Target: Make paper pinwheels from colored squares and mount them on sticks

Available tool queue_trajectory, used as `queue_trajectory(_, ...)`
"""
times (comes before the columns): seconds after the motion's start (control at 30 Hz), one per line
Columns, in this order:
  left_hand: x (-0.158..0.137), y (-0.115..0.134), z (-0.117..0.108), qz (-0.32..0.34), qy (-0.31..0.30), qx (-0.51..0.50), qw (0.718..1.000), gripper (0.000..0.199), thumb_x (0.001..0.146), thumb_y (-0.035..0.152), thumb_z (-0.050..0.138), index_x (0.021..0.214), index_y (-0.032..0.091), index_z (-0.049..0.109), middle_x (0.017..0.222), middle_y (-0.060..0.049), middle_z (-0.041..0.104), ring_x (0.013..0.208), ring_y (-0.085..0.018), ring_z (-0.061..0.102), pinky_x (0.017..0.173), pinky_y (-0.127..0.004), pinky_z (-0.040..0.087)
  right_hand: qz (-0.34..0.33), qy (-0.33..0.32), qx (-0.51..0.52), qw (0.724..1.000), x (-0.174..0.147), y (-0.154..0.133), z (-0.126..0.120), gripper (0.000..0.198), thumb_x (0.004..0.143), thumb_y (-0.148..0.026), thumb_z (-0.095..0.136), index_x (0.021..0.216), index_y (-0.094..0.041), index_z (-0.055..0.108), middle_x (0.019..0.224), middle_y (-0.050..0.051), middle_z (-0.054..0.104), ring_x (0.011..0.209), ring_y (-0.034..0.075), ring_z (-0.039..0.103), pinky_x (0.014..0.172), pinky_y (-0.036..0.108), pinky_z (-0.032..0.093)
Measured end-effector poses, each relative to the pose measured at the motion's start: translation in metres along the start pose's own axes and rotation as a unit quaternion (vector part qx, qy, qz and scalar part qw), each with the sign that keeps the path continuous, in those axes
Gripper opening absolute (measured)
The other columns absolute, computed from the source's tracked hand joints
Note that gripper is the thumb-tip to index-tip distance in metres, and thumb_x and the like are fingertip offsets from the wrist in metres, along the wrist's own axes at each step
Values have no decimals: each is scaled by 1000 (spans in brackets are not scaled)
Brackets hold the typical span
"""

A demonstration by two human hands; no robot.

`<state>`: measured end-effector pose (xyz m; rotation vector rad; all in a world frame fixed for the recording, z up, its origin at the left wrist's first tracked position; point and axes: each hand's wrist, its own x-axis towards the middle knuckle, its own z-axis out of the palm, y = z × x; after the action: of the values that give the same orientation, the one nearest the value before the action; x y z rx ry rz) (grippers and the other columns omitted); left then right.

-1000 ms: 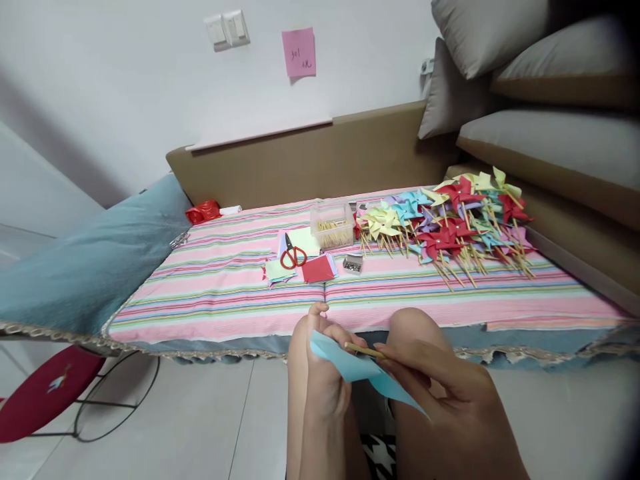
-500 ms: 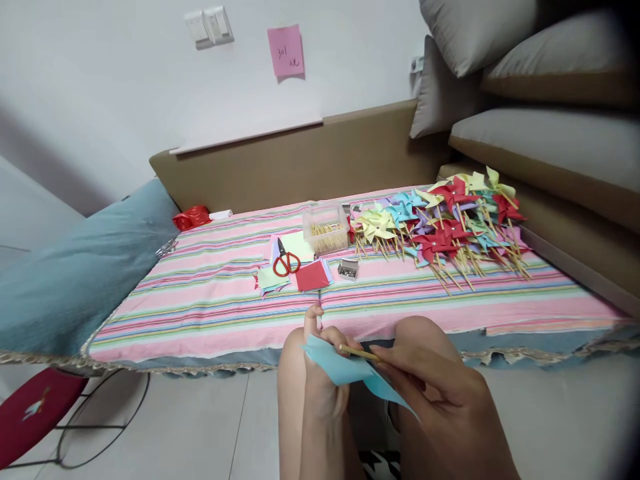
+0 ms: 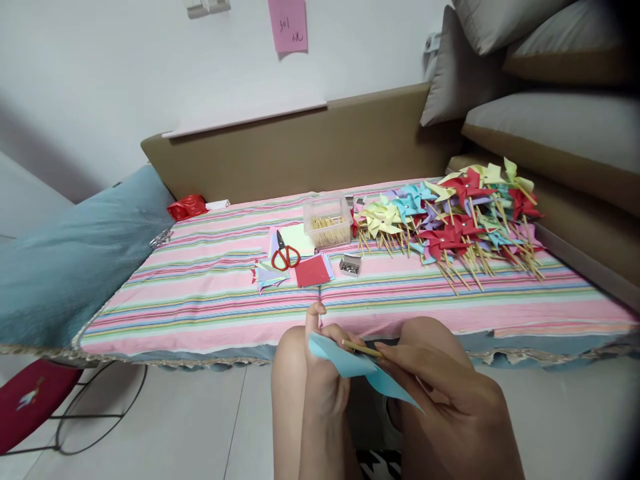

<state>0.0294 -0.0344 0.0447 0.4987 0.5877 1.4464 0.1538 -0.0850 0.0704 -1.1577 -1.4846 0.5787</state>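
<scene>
Over my knees, my left hand [image 3: 323, 383] grips a folded light blue paper pinwheel [image 3: 343, 360] from below, its index finger raised. Between the thumb and fingers of my right hand [image 3: 453, 400] is a thin wooden stick [image 3: 363, 349], lying across the pinwheel's upper side. The pinwheel's right end runs down beside my right fingers. My hands hide where paper and stick meet. On the bed, a small open box of metal pins [image 3: 351, 265] sits beside red paper [image 3: 313, 271], and red-handled scissors [image 3: 285, 258] rest on paper sheets.
A clear plastic box [image 3: 327, 233] holds several wooden sticks. Many finished pinwheels [image 3: 450, 237] in several colours are piled on the right of the striped bedspread [image 3: 200, 300]. Grey cushions [image 3: 555, 127] are stacked behind them. A red stool [image 3: 37, 400] stands at lower left.
The view has shifted slightly, so the wall and bed sit a little higher. Both hands keep the same hold on the pinwheel and stick, with hardly any movement.
</scene>
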Motion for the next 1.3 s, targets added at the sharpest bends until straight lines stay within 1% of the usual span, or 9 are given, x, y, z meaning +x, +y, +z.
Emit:
queue_trajectory(0.17, -2, -1, -4, 6, -5, -2, 1000, 58, 57, 22, 85, 97, 29, 44, 53, 12, 55, 55, -10, 61, 55, -19, 49, 2, -7, -20, 1000, 2, -2, -1, 19, 83, -15, 62, 95, -25, 74, 80, 3, 74, 69, 19, 68, 60, 28, 57)
queue_trajectory(0.33, -4, 1, -5, 14, 15, 15, 1000, 60, 56, 21, 86, 100, 29, 45, 53, 12, 54, 56, -10, 62, 57, -20, 49, 19, -20, -17, 999, 0, 1, 1, 21, 84, -16, 61, 98, -26, 73, 79, 2, 73, 66, 18, 67, 55, 27, 54)
queue_trajectory(0.53, -6, 3, -3, 25, 37, 24, 999, 59, 54, 22, 86, 96, 28, 46, 52, 12, 53, 53, -10, 61, 55, -20, 49, 5, -11, -17, 1000, -3, -1, 3, 27, 83, -13, 62, 102, -29, 72, 84, 2, 74, 73, 20, 69, 62, 29, 57)
queue_trajectory(0.67, -8, 3, -1, 25, 67, 8, 997, 50, 60, 28, 84, 91, 26, 45, 50, 12, 51, 50, -8, 58, 55, -20, 49, -26, -22, -5, 999, -3, -3, 6, 34, 82, -9, 61, 107, -30, 71, 85, 2, 74, 70, 19, 67, 59, 30, 56)
queue_trajectory(0.83, -10, 0, -2, 28, 55, -34, 998, 45, 60, 29, 84, 85, 25, 46, 50, 12, 51, 48, -8, 57, 52, -18, 48, -41, -12, -2, 999, -3, -6, 9, 40, 81, -6, 61, 111, -30, 69, 86, 3, 73, 71, 18, 66, 59, 29, 55)
queue_trajectory(1.03, -6, -5, -10, 26, 90, -66, 993, 38, 61, 40, 81, 88, 28, 56, 48, 9, 49, 46, -9, 54, 50, -21, 47, -93, -37, -19, 995, 0, -10, 5, 45, 80, -2, 60, 115, -30, 66, 85, 1, 74, 67, 16, 65, 56, 26, 54)
queue_trajectory(1.1, -3, -5, -20, 25, 67, -49, 996, 37, 62, 47, 79, 87, 29, 59, 51, 7, 51, 47, -11, 53, 49, -25, 46, -105, -43, -28, 993, 0, -10, 5, 46, 80, -1, 60, 116, -29, 65, 87, 2, 75, 67, 17, 66, 58, 27, 55)
queue_trajectory(1.17, 0, -4, -32, 13, -2, -34, 999, 41, 59, 48, 80, 92, 33, 61, 51, 6, 51, 50, -13, 56, 50, -26, 47, -109, -48, -36, 992, -1, -10, 5, 43, 81, -3, 60, 116, -28, 65, 89, 3, 75, 69, 17, 67, 61, 28, 56)
queue_trajectory(1.3, 2, -6, -41, 53, -129, -66, 988, 30, 75, 42, 70, 103, 38, 59, 52, 9, 54, 52, -12, 60, 58, -27, 53, -108, -51, -30, 992, -3, -12, 7, 36, 83, -4, 58, 111, -25, 67, 91, 4, 75, 71, 17, 67, 63, 26, 56)
